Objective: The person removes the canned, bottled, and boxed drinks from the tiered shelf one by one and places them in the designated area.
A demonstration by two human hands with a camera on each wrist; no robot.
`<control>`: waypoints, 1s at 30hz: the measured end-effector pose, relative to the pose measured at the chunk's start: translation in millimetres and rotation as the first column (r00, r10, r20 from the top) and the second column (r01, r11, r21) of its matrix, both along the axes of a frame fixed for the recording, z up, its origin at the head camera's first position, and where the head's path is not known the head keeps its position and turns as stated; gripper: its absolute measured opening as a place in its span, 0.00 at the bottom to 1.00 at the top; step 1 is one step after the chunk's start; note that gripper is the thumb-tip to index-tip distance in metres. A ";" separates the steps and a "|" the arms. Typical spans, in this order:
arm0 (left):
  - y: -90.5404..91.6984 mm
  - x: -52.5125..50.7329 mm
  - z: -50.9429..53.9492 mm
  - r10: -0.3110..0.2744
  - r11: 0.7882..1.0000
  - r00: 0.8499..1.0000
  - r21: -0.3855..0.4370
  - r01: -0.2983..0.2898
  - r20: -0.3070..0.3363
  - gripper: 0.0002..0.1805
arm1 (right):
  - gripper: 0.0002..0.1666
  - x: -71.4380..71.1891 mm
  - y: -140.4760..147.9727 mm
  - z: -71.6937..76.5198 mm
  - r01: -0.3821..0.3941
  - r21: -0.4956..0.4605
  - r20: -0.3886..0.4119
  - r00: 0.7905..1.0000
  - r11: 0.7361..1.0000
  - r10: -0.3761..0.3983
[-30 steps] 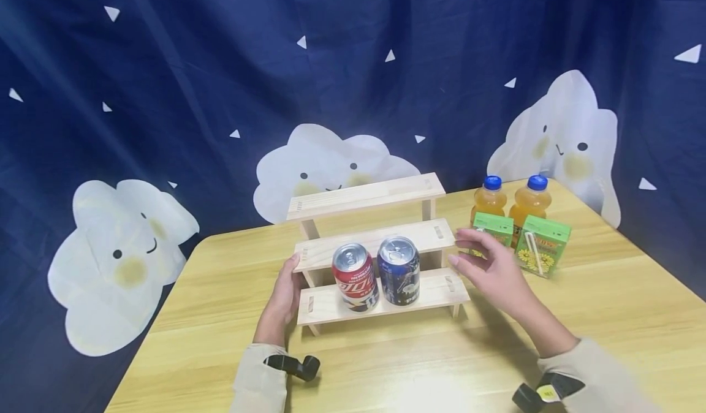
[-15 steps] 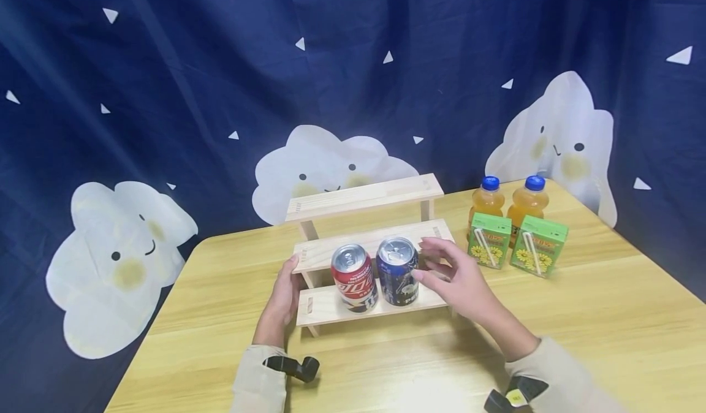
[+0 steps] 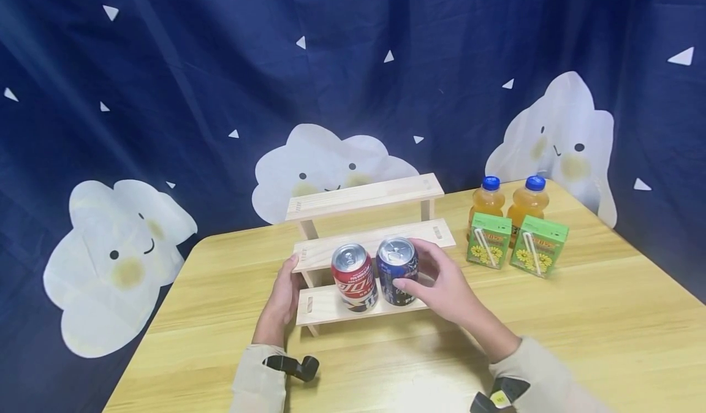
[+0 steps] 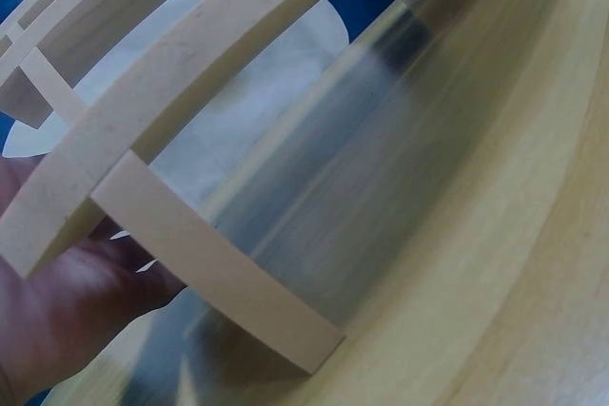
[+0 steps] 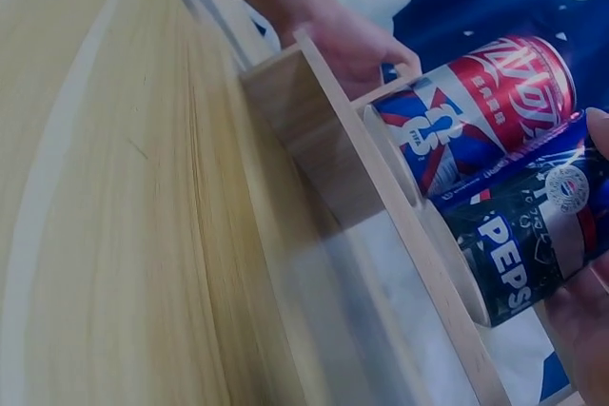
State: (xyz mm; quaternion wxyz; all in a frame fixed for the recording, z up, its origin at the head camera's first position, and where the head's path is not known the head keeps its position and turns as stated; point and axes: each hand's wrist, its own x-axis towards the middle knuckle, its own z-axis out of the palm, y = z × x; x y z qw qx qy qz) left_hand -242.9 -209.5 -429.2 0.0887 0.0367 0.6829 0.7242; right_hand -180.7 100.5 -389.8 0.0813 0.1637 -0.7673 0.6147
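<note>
A three-step wooden shelf stands on the table. Its left end is held by my left hand, the thumb at the edge of the middle step; in the left wrist view that hand is partly hidden behind the wood. On the lowest step a red cola can and a dark blue Pepsi can stand upright, side by side. My right hand grips the Pepsi can from the right, thumb across its front and fingers behind it. The right wrist view shows the Pepsi can close to the red can.
Right of the shelf stand two green juice cartons with straws attached. Behind them are two orange drink bottles with blue caps. A dark blue curtain with cloud prints hangs behind the wooden table.
My right hand has moved left from beside the cartons to the Pepsi can and closed round it. The left hand stays on the shelf, and both cans stand where they were.
</note>
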 end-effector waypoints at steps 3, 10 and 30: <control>-0.2 -0.3 -0.3 0.001 1.000 1.000 -0.009 -0.001 -0.002 0.33 | 0.46 -0.8 -2.9 -0.5 0.011 0.004 0.008 1.000 1.000 -0.011; 0.4 -0.3 0.1 0.002 1.000 1.000 -0.027 -0.002 -0.011 0.34 | 0.48 -1.9 -7.2 -2.6 0.028 0.016 -0.002 1.000 0.999 -0.028; -0.5 1.0 -0.9 -0.003 1.000 1.000 -0.017 0.003 -0.007 0.35 | 0.46 -2.1 -1.1 -3.6 0.068 0.022 -0.008 0.998 0.997 -0.068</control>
